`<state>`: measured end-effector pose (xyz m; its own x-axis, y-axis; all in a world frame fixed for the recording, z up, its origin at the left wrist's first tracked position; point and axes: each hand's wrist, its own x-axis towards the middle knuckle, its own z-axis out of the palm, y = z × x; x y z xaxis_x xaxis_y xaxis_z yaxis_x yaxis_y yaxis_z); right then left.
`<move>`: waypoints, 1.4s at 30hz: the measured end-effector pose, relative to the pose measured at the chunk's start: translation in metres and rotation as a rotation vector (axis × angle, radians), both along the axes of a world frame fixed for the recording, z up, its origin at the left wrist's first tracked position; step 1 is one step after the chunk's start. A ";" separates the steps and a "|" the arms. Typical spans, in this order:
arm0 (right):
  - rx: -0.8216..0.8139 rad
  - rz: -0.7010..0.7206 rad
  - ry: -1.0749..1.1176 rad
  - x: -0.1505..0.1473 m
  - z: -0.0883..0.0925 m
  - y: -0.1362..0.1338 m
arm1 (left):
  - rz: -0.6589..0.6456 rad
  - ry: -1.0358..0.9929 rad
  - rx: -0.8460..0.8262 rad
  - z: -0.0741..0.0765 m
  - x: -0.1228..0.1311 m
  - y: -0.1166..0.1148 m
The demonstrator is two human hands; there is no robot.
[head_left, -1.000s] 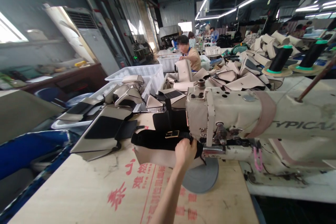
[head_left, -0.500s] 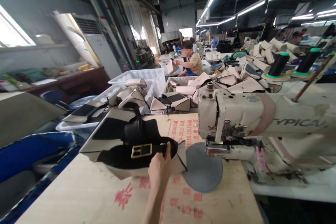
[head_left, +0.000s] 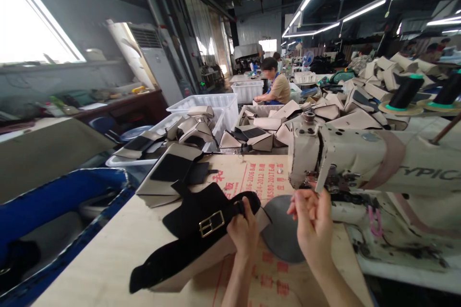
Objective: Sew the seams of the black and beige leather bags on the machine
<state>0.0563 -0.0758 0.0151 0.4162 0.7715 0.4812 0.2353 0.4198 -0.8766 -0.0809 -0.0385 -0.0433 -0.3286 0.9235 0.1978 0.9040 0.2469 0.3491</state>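
My left hand (head_left: 245,230) is closed round the near-right end of a beige and black handbag (head_left: 180,242), close to a black strap with a gold buckle (head_left: 212,224). The handbag is tilted over the wooden worktop, its black flap hanging toward the far side. My right hand (head_left: 312,223) is raised beside the needle end of a sewing machine (head_left: 342,160). Its fingers are curled together, and whatever they may pinch is too small to tell. Under and between the hands lies a round grey pad (head_left: 283,230). A second beige and black handbag (head_left: 173,170) rests on the worktop just behind.
Red print marks the wooden worktop (head_left: 108,249). Beyond it stand translucent bins (head_left: 230,115) with several handbags. A blue-rimmed container (head_left: 68,206) is at the left. Black thread spools (head_left: 406,91) stand behind the machine. A co-worker (head_left: 277,84) sits farther back.
My right hand has come into view at the machine. The held handbag has swung toward me and separated from the one behind it. The co-worker's hands have lowered, and the view has shifted left.
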 end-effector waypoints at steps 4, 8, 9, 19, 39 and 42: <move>0.105 -0.096 -0.552 0.026 -0.018 0.004 | -0.044 0.024 0.071 -0.005 0.012 0.008; 0.178 -0.022 -0.848 0.067 -0.008 -0.001 | -0.069 0.035 0.037 0.007 0.016 0.034; 0.207 -0.027 -0.828 0.074 -0.002 -0.006 | -0.046 0.036 0.031 0.011 0.008 0.038; 0.017 0.270 -0.957 0.006 -0.029 -0.043 | -0.343 -0.067 0.096 0.005 -0.102 -0.062; 0.098 -0.171 -0.636 0.030 -0.042 0.003 | -0.649 -0.490 0.028 0.077 0.023 0.034; 0.046 0.003 -0.670 0.043 -0.048 -0.020 | -0.770 -0.742 -0.099 0.058 0.010 0.009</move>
<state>0.0998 -0.0953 -0.0326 0.0139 0.7450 0.6669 0.7215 0.4543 -0.5226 -0.0714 -0.0295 0.0145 0.3413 0.9344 0.1015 0.3984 -0.2417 0.8848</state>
